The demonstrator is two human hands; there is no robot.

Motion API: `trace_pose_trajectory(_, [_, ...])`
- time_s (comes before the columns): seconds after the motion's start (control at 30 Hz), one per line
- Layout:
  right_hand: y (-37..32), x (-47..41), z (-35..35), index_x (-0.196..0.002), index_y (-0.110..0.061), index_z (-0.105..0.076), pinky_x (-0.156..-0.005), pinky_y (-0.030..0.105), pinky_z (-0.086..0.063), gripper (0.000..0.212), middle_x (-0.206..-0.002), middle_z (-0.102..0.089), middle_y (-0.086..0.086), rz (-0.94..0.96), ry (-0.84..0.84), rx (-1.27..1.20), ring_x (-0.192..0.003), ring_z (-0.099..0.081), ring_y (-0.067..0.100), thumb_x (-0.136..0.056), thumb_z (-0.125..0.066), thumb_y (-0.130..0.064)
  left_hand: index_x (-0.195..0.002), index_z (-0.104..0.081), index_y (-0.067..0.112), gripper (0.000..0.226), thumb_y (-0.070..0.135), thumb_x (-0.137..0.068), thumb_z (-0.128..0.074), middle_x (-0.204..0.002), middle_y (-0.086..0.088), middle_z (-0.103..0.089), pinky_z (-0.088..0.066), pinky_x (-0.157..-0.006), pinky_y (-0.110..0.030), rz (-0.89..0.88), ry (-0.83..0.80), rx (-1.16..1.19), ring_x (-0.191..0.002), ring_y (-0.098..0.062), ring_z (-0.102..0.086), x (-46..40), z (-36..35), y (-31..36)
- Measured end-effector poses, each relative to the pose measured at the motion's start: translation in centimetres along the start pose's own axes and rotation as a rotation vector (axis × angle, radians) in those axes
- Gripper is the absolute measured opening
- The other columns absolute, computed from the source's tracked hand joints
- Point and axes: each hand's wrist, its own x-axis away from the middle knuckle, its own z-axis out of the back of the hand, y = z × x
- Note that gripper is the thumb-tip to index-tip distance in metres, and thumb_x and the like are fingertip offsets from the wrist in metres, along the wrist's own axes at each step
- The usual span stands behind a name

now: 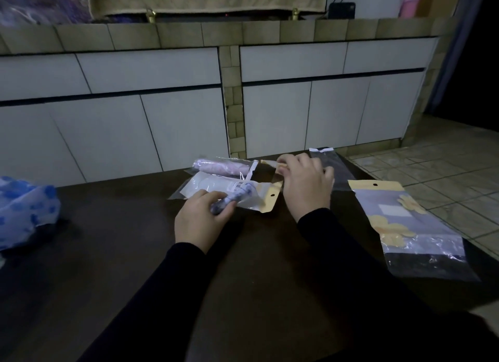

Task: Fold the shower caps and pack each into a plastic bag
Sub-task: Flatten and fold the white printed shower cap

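Both forearms, in black sleeves, reach forward over the dark worktop [121,253] and converge toward its far middle. The left hand [198,217] lies knuckles up, its fingers [216,198] curled round a tightly rolled blue-and-white shower cap [237,197]. The roll points up and to the right, and its far end sits at or in the mouth of a clear plastic bag with a yellow header [266,202] that lies flat on the worktop; how far the roll has gone in cannot be told.

The right hand [306,184] sits just beyond and to the right, palm down, wrist slightly raised. Its fingers [283,163] are bent and pinch the edge of a clear film strip [278,176] near the far rim of the worktop; the fingertips are blurred, so the exact hold is unclear.

Behind the left hand lie two filled bags, touching each other: one holding a pale pink rolled cap [224,167], and nearer, one with a white cap and a barcode label [208,186]. An empty clear bag [328,164] lies just past the right hand. Well to the right, an empty bag with a yellow flower print [405,226] stretches toward the near right corner. At the left edge a loose blue-spotted shower cap [24,213] sits crumpled on the worktop.

Beyond stand white cabinet doors [162,105] under a tiled ledge, and a tiled floor [445,172] shows on the right.
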Motion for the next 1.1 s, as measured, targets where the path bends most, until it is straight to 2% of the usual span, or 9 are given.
trace_pose_trajectory(0.13, [-1.7,-0.2,1.5,-0.119,-0.026,-0.061,-0.075,0.037,-0.033,0.024,-0.095,-0.061,0.004,0.074,0.156,-0.043,-0.09,-0.055,0.024,-0.096,-0.051,-0.025,-0.105,-0.071,0.025,0.029,0.045,-0.086,-0.063,-0.094,0.006,-0.063,-0.037,-0.064,-0.021,0.037,0.025,0.053,-0.084,-0.009,-0.056,0.0,0.8,-0.1])
trace_pose_trajectory(0.4, [-9.3,-0.7,4.5,-0.104,-0.021,-0.064,-0.069,0.022,-0.037,0.019,-0.094,-0.066,-0.002,0.269,-0.029,-0.302,-0.078,-0.055,0.012,-0.094,-0.054,-0.033,-0.105,-0.069,0.023,0.026,0.038,-0.084,-0.069,-0.088,0.011,-0.057,-0.041,-0.063,-0.013,0.176,0.146,0.195,-0.078,-0.002,-0.055,0.7,4.5,-3.4])
trace_pose_trajectory(0.53, [-12.8,-0.8,6.0,-0.098,-0.021,-0.063,-0.076,0.027,-0.046,0.013,-0.09,-0.061,-0.005,0.327,-0.034,-0.367,-0.087,-0.056,0.014,-0.092,-0.055,-0.03,-0.096,-0.069,0.027,0.015,0.031,-0.082,-0.073,-0.084,0.014,-0.059,-0.04,-0.064,-0.007,0.222,0.241,0.275,-0.08,0.003,-0.057,1.2,7.0,-6.5])
trace_pose_trajectory(0.63, [-14.8,-0.5,6.6,-0.09,-0.02,-0.061,-0.08,0.029,-0.042,0.008,-0.09,-0.048,-0.006,0.385,-0.037,-0.4,-0.093,-0.047,0.014,-0.09,-0.055,-0.025,-0.097,-0.069,0.025,0.015,0.029,-0.083,-0.073,-0.086,0.015,-0.062,-0.038,-0.065,-0.002,0.261,0.237,0.342,-0.08,0.007,-0.056,1.6,8.3,-8.4])
trace_pose_trajectory(0.73, [-16.5,-0.3,6.9,-0.083,-0.018,-0.057,-0.085,0.032,-0.036,0.007,-0.091,-0.056,-0.005,0.456,-0.042,-0.471,-0.094,-0.049,0.015,-0.088,-0.057,-0.023,-0.1,-0.068,0.028,0.016,0.029,-0.084,-0.071,-0.092,0.012,-0.065,-0.042,-0.069,-0.012,0.311,0.201,0.395,-0.086,-0.003,-0.059,1.7,8.9,-9.3])
trace_pose_trajectory(0.8, [-17.5,-0.5,6.5,-0.078,-0.019,-0.053,-0.089,0.036,-0.037,0.011,-0.085,-0.058,-0.006,0.543,-0.067,-0.535,-0.084,-0.053,0.015,-0.087,-0.059,-0.021,-0.099,-0.066,0.03,0.016,0.028,-0.084,-0.07,-0.093,0.011,-0.065,-0.047,-0.072,-0.018,0.341,0.2,0.434,-0.087,-0.005,-0.06,1.6,9.2,-9.7])
trace_pose_trajectory(0.87, [-18.1,-0.6,5.6,-0.076,-0.018,-0.052,-0.076,0.038,-0.046,0.015,-0.074,-0.054,-0.007,0.638,-0.079,-0.601,-0.071,-0.053,0.016,-0.087,-0.061,-0.021,-0.098,-0.064,0.031,0.015,0.029,-0.084,-0.07,-0.094,0.011,-0.065,-0.047,-0.071,-0.02,0.367,0.187,0.493,-0.087,-0.005,-0.06,1.5,9.6,-10.0])
trace_pose_trajectory(0.97, [-17.9,-0.1,3.8,-0.073,-0.015,-0.055,-0.046,0.033,-0.044,0.019,-0.065,-0.053,-0.002,0.768,0.104,-0.595,-0.055,-0.051,0.019,-0.087,-0.064,-0.024,-0.094,-0.065,0.032,0.013,0.033,-0.083,-0.071,-0.091,0.012,-0.066,-0.043,-0.067,-0.015,0.379,0.24,0.491,-0.084,-0.002,-0.06,1.4,9.8,-10.8])
trace_pose_trajectory(1.1, [-17.1,3.1,0.9,-0.077,-0.016,-0.062,-0.043,0.035,-0.043,0.019,-0.07,-0.057,0.002,0.84,0.185,-0.522,-0.054,-0.056,0.021,-0.089,-0.062,-0.031,-0.093,-0.071,0.027,0.014,0.031,-0.081,-0.074,-0.093,0.007,-0.07,-0.042,-0.069,-0.013,0.37,0.314,0.411,-0.084,-0.004,-0.06,1.1,10.0,-12.4])
